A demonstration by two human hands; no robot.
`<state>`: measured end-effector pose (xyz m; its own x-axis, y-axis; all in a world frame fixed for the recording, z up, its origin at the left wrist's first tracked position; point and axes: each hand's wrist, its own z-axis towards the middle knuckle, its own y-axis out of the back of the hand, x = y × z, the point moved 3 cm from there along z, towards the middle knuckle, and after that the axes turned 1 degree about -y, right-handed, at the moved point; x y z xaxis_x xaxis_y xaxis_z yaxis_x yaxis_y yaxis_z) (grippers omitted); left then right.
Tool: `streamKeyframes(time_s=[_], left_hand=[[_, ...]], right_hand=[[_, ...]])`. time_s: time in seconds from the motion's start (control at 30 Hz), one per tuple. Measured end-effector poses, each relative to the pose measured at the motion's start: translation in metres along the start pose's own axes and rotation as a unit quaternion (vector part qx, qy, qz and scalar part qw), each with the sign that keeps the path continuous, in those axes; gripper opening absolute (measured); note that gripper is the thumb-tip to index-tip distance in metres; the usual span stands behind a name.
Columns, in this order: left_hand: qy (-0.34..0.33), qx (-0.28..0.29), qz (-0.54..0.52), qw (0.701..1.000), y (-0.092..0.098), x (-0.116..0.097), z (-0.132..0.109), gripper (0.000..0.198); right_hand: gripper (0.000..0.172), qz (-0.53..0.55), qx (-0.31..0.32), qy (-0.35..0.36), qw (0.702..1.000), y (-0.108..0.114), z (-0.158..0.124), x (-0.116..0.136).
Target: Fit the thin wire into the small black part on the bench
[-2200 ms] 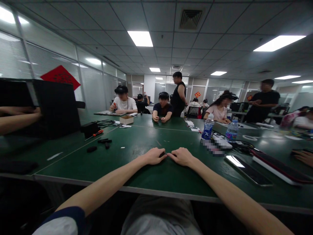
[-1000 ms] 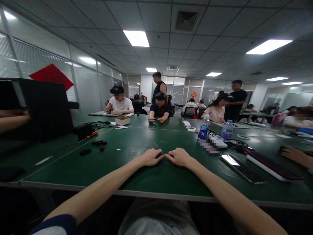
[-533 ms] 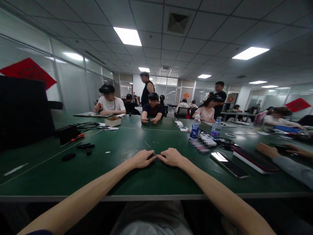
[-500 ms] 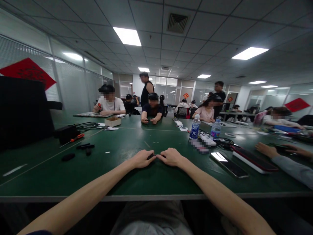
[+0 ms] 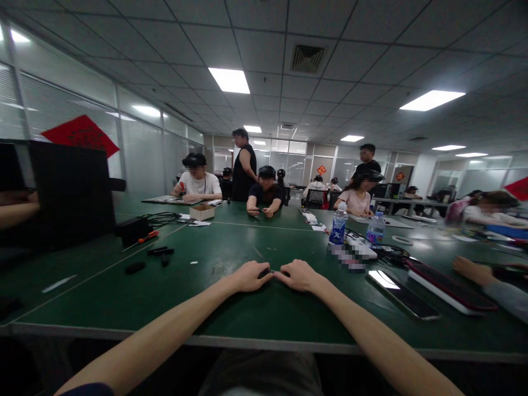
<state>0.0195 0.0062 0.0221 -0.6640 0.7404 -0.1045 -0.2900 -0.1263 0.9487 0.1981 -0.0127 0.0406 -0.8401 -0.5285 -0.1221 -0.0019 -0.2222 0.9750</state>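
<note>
Over the green table (image 5: 231, 313), my left hand (image 5: 249, 276) is closed around a small dark object (image 5: 264, 272), mostly hidden by the fingers. Its kind does not show. Right beside it, my right hand (image 5: 301, 275) has its fingers bent in a pinch, the tips meeting those of the left hand. What the right fingers grip, if anything, is too small to make out. Left of my hands lie several small black pieces (image 5: 160, 251) and a white scrap (image 5: 193, 263).
To the right are a phone (image 5: 406, 297), a red-edged case (image 5: 451, 286), two bottles (image 5: 338, 224) and cables. A co-worker's hand (image 5: 472, 271) rests farther right. An orange-handled screwdriver (image 5: 148, 236), a black box (image 5: 134, 231) and an open carton (image 5: 202, 212) stand at the left.
The head view has turned slightly left and up, so everything sits lower and farther right. My hands keep nearly the same pose, fingertips together around the small dark object.
</note>
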Motion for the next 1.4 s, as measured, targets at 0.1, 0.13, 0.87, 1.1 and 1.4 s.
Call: streamKeyframes(time_s=[0.1, 0.13, 0.87, 1.1, 1.4], left_hand=[[0.006, 0.002, 0.011, 1.000, 0.002, -0.001, -0.001, 0.045], [0.006, 0.003, 0.012, 1.000, 0.002, -0.002, -0.001, 0.044], [0.006, 0.025, -0.005, 1.000, 0.003, -0.001, -0.001, 0.037], [0.007, 0.018, 0.005, 1.000, -0.003, 0.001, 0.001, 0.040], [0.025, 0.026, 0.005, 0.999, 0.000, 0.001, 0.001, 0.043]], right_hand=[[0.059, 0.003, -0.002, 0.000, 1.000, 0.000, 0.000, 0.000], [0.058, 0.006, -0.003, 0.002, 1.000, 0.000, -0.001, 0.000], [0.028, 0.022, -0.092, 0.076, 0.993, -0.009, 0.003, 0.013], [0.028, -0.018, -0.074, 0.076, 0.994, -0.007, 0.001, 0.015], [0.023, -0.045, -0.067, 0.088, 0.993, -0.004, -0.002, 0.021]])
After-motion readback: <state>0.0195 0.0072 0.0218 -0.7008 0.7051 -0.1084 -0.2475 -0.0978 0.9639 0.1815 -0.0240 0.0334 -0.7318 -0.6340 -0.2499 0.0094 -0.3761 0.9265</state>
